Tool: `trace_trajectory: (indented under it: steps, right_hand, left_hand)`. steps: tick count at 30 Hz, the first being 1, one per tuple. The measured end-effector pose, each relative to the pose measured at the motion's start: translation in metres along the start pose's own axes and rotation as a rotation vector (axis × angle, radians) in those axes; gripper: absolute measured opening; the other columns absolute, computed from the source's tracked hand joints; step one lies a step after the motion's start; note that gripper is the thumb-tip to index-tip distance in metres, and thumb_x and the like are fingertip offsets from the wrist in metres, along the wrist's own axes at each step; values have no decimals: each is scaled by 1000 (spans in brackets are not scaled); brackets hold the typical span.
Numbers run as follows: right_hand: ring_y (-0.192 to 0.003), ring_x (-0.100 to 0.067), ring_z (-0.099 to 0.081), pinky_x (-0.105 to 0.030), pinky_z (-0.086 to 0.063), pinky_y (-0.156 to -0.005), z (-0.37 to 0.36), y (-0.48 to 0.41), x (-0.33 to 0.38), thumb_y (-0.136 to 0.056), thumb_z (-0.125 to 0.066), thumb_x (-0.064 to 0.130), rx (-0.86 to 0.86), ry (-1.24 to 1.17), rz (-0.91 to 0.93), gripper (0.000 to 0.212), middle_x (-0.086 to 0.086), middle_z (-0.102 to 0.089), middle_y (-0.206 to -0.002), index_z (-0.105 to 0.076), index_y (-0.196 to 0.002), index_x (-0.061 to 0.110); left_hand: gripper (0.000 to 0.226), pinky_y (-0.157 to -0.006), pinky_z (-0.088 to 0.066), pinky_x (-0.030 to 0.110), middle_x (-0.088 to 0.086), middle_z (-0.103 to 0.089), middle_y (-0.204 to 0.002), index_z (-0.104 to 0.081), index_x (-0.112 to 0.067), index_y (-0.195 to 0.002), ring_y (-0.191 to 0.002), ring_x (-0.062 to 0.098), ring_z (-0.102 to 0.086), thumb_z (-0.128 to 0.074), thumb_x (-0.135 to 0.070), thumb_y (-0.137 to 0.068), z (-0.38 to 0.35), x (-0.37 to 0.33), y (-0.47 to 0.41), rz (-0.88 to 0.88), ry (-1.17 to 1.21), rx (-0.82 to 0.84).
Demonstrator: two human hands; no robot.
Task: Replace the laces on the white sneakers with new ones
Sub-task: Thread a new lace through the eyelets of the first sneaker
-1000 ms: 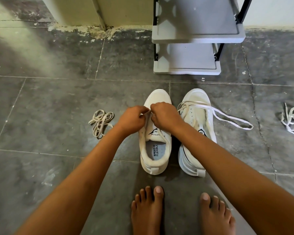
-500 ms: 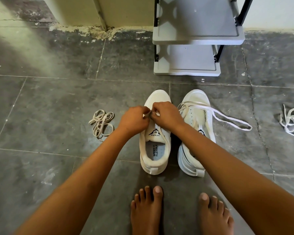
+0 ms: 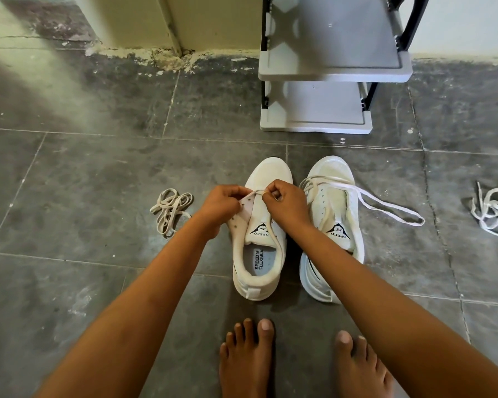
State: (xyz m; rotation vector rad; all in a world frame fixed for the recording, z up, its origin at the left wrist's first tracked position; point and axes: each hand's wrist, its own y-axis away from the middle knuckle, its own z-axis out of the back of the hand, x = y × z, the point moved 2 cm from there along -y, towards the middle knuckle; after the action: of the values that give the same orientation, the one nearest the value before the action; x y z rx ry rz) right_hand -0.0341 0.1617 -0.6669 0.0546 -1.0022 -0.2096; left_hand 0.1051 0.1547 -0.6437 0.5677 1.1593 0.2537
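While L hand grips white sneaker, R hand pinches flat lace.

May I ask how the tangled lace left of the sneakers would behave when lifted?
The lace lies in loose, flat loops, so it is probably floppy and light. Lifted, it would likely dangle and uncoil rather than keep its shape.
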Motion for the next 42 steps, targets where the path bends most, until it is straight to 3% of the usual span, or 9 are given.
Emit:
trace_trajectory:
  steps: [7,13,19,21,26,31,35,42]
  right_hand:
    - [-70,-18,-50,-32,-41,-67,-1,0,2,-84,-58,11,29,102,33,9,-6,-58,-71,-63,-81,4]
    - [-81,-27,-58,-34,-43,-68,-2,0,6,-87,-55,12,47,197,33,12,-12,-66,-84,-64,-85,4]
    - [-85,-25,-60,-27,-38,-63,-6,2,7,-89,-53,17,14,220,-55,14,-6,-67,-88,-65,-87,10]
    - [-86,-25,-60,-26,-37,-63,-9,4,7,-90,-52,18,32,225,-51,15,-7,-67,-89,-66,-89,11]
    - [-90,-28,-61,-28,-36,-62,-15,6,9,-95,-47,26,36,339,3,23,-8,-68,-95,-65,-96,12]
    - [-81,-24,-60,-29,-39,-60,-2,8,4,-90,-53,23,-11,282,73,17,-6,-66,-85,-63,-87,10]
    - [-74,-21,-59,-26,-35,-60,5,3,0,-83,-63,21,-3,184,65,10,-5,-65,-76,-66,-83,12]
    - [-90,-25,-61,-37,-48,-75,3,1,5,-88,-59,21,16,232,69,14,-8,-70,-91,-68,-90,10]
  left_hand:
    - [45,-54,-49,17,0,-64,-80,-65,-8,-106,-68,11,-59,-37,18,-83,0,2,-2,4,-29,7]
    - [45,-84,-53,38,8,-64,-106,-66,-10,-111,-96,23,-60,-39,12,-82,-2,-6,3,-101,-214,-18]
    - [31,-89,-52,44,7,-65,-113,-65,-9,-115,-105,25,-60,-49,-5,-88,-4,-10,9,-161,-284,-30]
    - [30,-94,-48,40,6,-65,-115,-65,-10,-116,-109,24,-59,-52,-11,-88,-6,-13,8,-220,-449,-61]
    - [26,-82,-52,39,11,-67,-108,-66,-8,-108,-96,29,-62,-52,-14,-87,-13,-21,4,-285,-844,-97]
    - [32,-89,-50,39,6,-66,-115,-62,-15,-118,-106,25,-59,-49,-13,-90,-5,-13,-3,-241,-695,-89]
    - [25,-87,-51,41,3,-66,-112,-64,-20,-112,-104,25,-60,-54,-24,-89,-12,-8,-7,-225,-705,-185]
    - [17,-79,-52,33,4,-70,-100,-71,-18,-98,-95,23,-63,-58,-19,-87,-8,-23,-17,-207,-711,-218]
